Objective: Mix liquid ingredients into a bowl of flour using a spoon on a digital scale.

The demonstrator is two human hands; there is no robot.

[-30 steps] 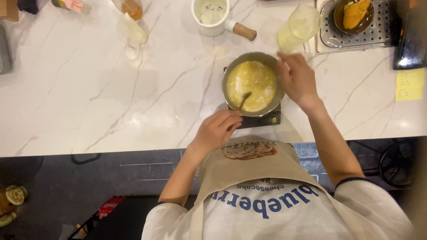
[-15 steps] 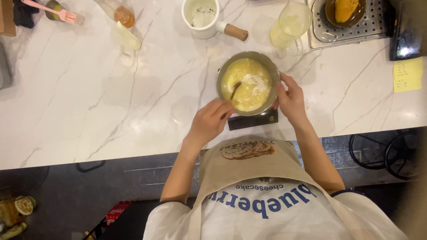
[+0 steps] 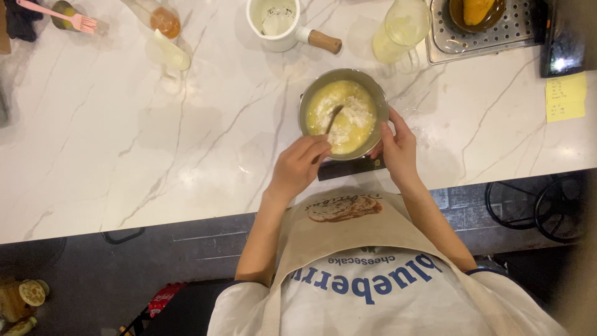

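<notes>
head view: a metal bowl (image 3: 344, 114) of yellow batter with white flour sits above centre of the frame on a dark scale (image 3: 348, 168) on the marble table (image 3: 124, 137). the left hand (image 3: 300, 167) has its grip closed around a stirring utensil (image 3: 331, 119) dipped in the mix; the right hand (image 3: 398, 149) grips the bowl's rim. a hard stir could likely puff dry flour over the rim or slide the bowl off the small scale.
</notes>
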